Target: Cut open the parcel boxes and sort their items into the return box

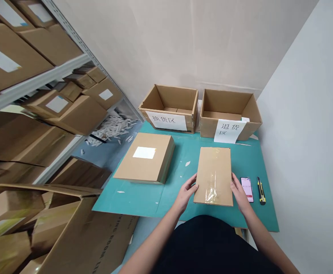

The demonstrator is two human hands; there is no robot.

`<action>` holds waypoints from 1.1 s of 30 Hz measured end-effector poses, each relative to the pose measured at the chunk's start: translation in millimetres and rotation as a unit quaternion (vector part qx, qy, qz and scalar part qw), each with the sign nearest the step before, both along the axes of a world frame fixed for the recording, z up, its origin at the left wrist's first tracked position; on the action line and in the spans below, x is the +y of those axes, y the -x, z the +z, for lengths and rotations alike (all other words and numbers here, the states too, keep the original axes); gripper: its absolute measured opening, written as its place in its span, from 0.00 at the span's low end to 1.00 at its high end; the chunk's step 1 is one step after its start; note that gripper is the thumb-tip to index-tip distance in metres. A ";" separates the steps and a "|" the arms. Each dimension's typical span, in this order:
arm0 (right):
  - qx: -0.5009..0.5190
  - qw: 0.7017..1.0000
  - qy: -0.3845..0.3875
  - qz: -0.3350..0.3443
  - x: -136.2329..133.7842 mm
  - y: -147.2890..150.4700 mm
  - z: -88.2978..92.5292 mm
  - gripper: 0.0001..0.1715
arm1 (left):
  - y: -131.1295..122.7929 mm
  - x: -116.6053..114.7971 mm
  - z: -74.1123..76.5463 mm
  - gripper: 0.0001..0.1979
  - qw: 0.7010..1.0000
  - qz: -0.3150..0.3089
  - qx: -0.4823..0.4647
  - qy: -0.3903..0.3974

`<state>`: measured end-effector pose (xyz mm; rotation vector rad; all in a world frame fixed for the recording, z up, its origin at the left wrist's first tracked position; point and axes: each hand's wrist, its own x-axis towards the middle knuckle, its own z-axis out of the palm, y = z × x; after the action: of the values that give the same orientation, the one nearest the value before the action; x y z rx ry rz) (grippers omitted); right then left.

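A taped box (214, 167) is in front of the person, over the near right part of the green desk (146, 198), squarely between the two hands. Its long axis points away from the body, towards the open box with a paper sign (229, 131) at the back right, and neither hand is clearly nearer. The left hand (187, 190) has its fingers partly curled against the left long side, thumb by the top edge; the right hand (240, 192) matches it on the right long side, so the box is held between them. Whether it is lifted or resting cannot be told. A phone (246, 189) lies just beside the right hand, with a utility knife (261, 191) beyond; a labelled carton (139, 165) sits well to the left.
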<state>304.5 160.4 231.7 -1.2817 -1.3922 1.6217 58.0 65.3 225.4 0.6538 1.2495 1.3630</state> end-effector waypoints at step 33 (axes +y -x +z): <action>-0.132 0.985 -0.076 -0.087 37.0 -75.5 -27.0 0.37 | -0.4 7.1 -135.8 0.37 0.974 -0.010 -0.101 0.204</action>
<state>380.1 197.4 204.7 -1.5214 -1.4806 1.2393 58.4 72.4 89.6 0.2342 1.3002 1.0793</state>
